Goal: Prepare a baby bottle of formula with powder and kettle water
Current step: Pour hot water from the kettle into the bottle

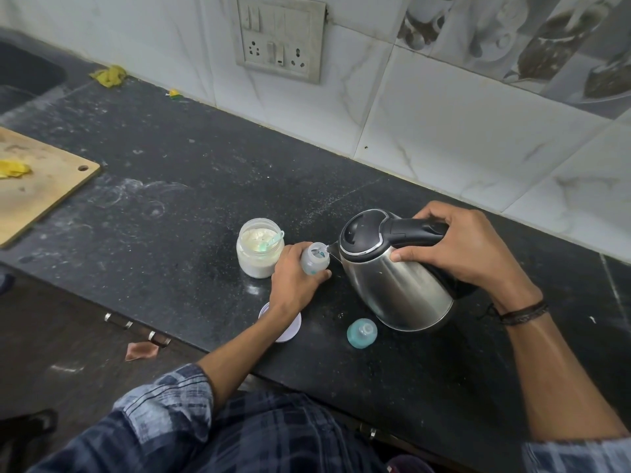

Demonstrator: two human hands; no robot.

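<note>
Your right hand (467, 250) grips the tilted electric kettle (399, 291), its spout at the open baby bottle (313, 261) clasped in your left hand (293, 285)

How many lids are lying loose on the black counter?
2. A white round plastic lid lies partly under the left forearm; a teal plastic bottle cap lies beside the shiny steel kettle. Others may be hidden.

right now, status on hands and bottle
Left hand grips bottle. Right hand grips kettle, tilted, spout at bottle mouth. Powder jar just beside left hand.
</note>
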